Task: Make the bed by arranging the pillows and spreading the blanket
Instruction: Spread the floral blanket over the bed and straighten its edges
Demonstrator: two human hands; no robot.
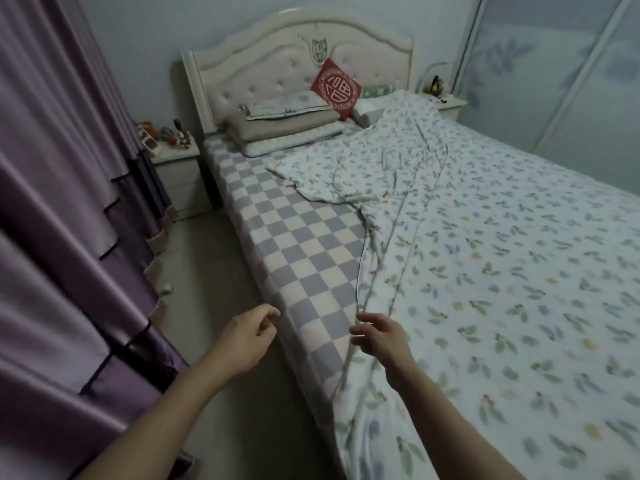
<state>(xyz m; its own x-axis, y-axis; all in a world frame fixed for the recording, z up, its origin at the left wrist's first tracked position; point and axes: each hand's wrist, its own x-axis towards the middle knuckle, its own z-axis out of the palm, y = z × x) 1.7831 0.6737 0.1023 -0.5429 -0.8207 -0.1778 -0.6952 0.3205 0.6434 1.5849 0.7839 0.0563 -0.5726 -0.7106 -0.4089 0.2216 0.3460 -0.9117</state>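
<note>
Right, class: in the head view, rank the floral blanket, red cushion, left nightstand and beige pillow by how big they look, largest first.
1. floral blanket, by far.
2. left nightstand.
3. beige pillow.
4. red cushion.
The nightstand and pillow look close, so that pair is unsure.

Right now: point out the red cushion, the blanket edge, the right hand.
red cushion (336, 88), head view, centre of its patterned face.
blanket (362, 268), head view, its left edge.
right hand (379, 336), head view, back of hand.

Purple pleated curtains (59, 209) hang left; a white bedside cabinet (176, 168) carries small trinkets beside the tufted cream headboard (263, 64).
</note>
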